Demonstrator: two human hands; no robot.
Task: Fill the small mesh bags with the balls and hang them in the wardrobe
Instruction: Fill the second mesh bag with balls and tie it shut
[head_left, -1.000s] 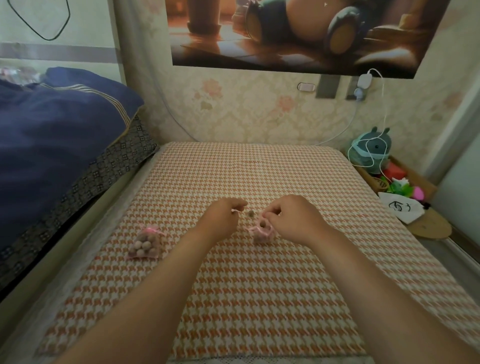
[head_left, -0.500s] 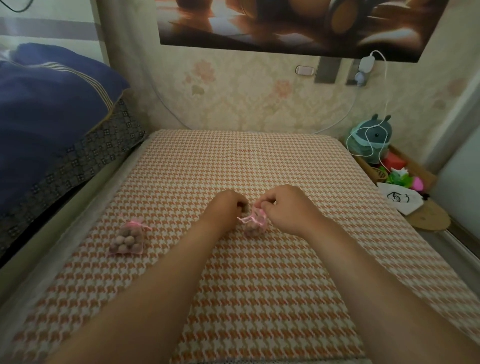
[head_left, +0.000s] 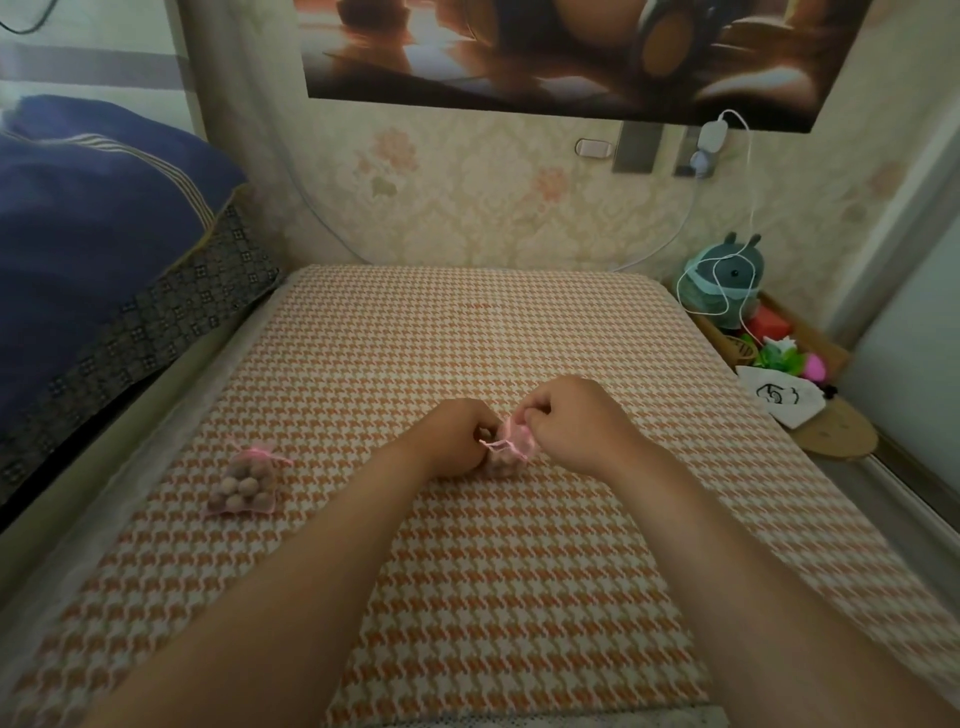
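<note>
A small pink mesh bag (head_left: 506, 451) with brown balls in it stands on the orange houndstooth mattress (head_left: 467, 338), between my two hands. My right hand (head_left: 571, 423) pinches the bag's gathered top from the right. My left hand (head_left: 457, 436) is curled against the bag's left side, its fingertips at the neck by the pink drawstring; what they hold is hidden. A second pink mesh bag (head_left: 243, 483), full of brown balls and tied with a pink ribbon, lies on the mattress to the left, apart from both hands. No wardrobe is in view.
Blue bedding (head_left: 93, 249) is piled on the left over a patterned cover. To the right of the mattress are a grey-green plush toy (head_left: 724, 280), a white cable, small toys and a white pouch (head_left: 779, 402) on a low wooden stand. The wallpapered wall is behind.
A loose ball that my left hand held near the bag a second ago is gone from sight. Both hands have closed in on the bag's neck. The camera has tilted slightly.
</note>
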